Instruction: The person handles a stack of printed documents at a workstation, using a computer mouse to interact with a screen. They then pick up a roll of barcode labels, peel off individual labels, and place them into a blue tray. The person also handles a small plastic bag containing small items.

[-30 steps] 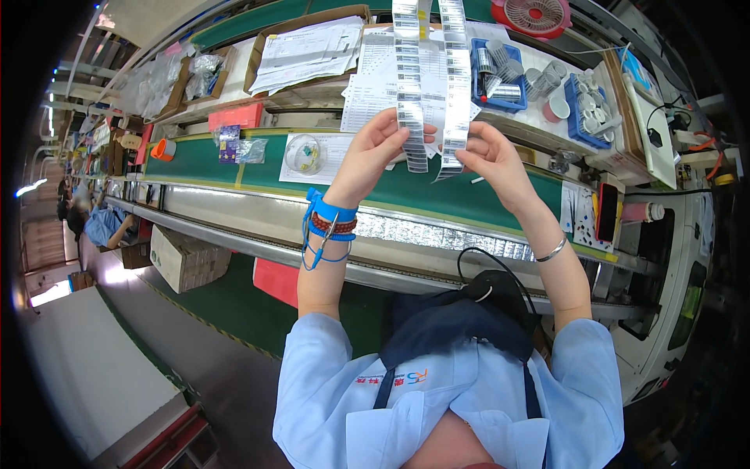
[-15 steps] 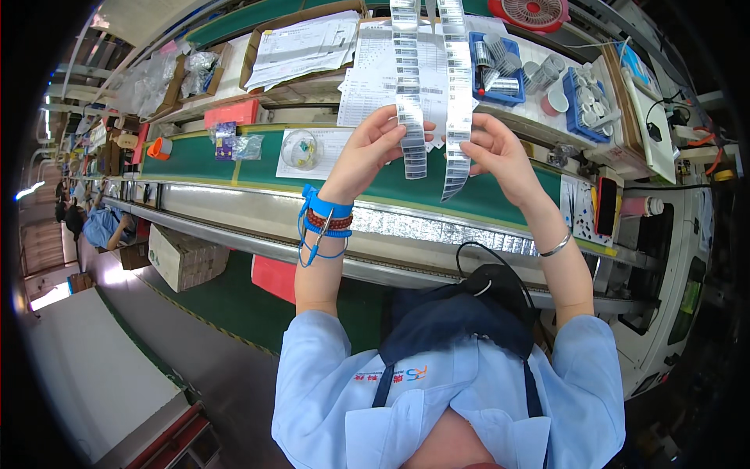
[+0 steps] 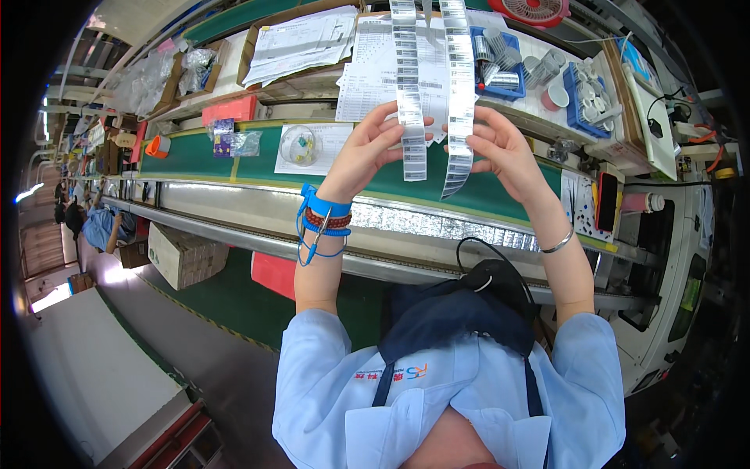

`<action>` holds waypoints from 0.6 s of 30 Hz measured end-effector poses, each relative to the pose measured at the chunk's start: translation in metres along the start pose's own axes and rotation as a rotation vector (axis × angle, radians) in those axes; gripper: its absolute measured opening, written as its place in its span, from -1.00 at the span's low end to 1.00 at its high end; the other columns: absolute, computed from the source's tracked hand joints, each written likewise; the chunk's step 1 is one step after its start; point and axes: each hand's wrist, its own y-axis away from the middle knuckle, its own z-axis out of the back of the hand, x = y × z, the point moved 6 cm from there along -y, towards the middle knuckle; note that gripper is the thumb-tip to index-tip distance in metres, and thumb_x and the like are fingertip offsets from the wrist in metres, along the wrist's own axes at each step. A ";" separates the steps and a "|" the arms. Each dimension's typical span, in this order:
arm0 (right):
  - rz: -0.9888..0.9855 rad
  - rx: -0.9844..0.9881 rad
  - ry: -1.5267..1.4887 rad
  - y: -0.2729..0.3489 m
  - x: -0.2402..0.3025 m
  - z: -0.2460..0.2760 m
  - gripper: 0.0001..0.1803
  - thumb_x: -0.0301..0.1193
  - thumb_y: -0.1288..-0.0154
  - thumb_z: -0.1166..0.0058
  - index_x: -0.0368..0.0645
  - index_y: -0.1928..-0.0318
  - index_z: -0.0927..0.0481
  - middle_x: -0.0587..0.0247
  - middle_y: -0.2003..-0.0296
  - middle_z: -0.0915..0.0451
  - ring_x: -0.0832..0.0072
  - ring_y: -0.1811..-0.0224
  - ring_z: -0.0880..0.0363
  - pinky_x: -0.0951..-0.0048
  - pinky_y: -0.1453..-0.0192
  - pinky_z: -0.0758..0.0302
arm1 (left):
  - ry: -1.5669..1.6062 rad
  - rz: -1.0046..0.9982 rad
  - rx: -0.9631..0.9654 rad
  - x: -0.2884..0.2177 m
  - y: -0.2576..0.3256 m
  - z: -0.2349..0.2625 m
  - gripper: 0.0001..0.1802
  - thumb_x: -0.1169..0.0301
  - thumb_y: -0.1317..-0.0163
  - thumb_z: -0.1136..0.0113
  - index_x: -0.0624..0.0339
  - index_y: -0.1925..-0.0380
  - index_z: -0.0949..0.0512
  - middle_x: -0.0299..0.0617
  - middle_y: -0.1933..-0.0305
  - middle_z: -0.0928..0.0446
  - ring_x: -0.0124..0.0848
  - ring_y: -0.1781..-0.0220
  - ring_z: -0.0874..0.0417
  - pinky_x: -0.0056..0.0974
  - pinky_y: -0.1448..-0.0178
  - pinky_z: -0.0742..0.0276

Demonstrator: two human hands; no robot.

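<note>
Two long strips of printed labels hang side by side over the green work surface. My left hand (image 3: 372, 150) pinches the left label strip (image 3: 408, 94) between thumb and fingers, its lower end dangling below the grip. With thumb and fingertips, my right hand (image 3: 500, 148) holds the right label strip (image 3: 458, 78), whose bottom end curls a little to the left. Both strips run up past the top edge of the view. A blue coiled wrist strap (image 3: 326, 217) is round my left wrist. Behind the strips lie printed sheets (image 3: 367, 70).
On the green belt (image 3: 187, 160) stands a round clear dish (image 3: 299, 145) with small coloured pieces, near a purple packet (image 3: 223, 137). The shelf carries a box of papers (image 3: 301, 47), blue bins (image 3: 586, 98) and a red fan (image 3: 535, 9). A phone (image 3: 606, 202) lies at right; a co-worker (image 3: 105, 225) sits far left.
My right thumb has shifted slightly up along the right strip. The left hand and its strip have hardly moved.
</note>
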 end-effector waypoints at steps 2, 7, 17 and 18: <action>0.011 -0.003 -0.013 0.000 0.001 0.000 -0.53 -0.49 -0.21 0.09 -0.24 -0.14 -0.18 0.16 0.10 -0.48 0.52 0.13 -0.52 0.60 0.28 -0.57 | -0.015 0.009 0.007 0.003 0.001 0.001 -0.55 0.37 -0.29 0.21 0.18 -0.17 -0.08 0.12 -0.09 -0.32 -0.17 -0.07 -0.43 -0.24 -0.02 -0.46; 0.017 -0.034 -0.008 -0.005 -0.001 0.007 -0.55 -0.50 -0.21 0.11 -0.25 -0.13 -0.19 0.15 0.12 -0.49 0.50 0.13 -0.53 0.57 0.27 -0.58 | -0.027 0.026 0.005 0.004 0.006 0.001 -0.53 0.38 -0.28 0.19 0.18 -0.18 -0.05 0.13 -0.10 -0.31 -0.16 -0.06 -0.44 -0.26 -0.01 -0.47; 0.015 -0.067 0.010 -0.008 -0.006 0.010 -0.55 -0.50 -0.21 0.11 -0.26 -0.12 -0.20 0.14 0.11 -0.49 0.48 0.14 -0.53 0.55 0.25 -0.58 | 0.016 0.016 0.025 -0.004 0.013 -0.006 -0.50 0.49 -0.24 0.22 0.20 -0.20 -0.01 0.15 -0.10 -0.29 -0.16 -0.08 -0.43 -0.25 -0.04 -0.46; 0.015 -0.065 0.016 -0.009 -0.006 0.011 -0.55 -0.50 -0.21 0.11 -0.27 -0.12 -0.20 0.14 0.10 -0.49 0.48 0.14 -0.53 0.55 0.25 -0.58 | 0.012 0.019 0.023 -0.005 0.014 -0.006 -0.50 0.51 -0.24 0.22 0.20 -0.20 -0.01 0.15 -0.10 -0.29 -0.16 -0.08 -0.42 -0.25 -0.04 -0.46</action>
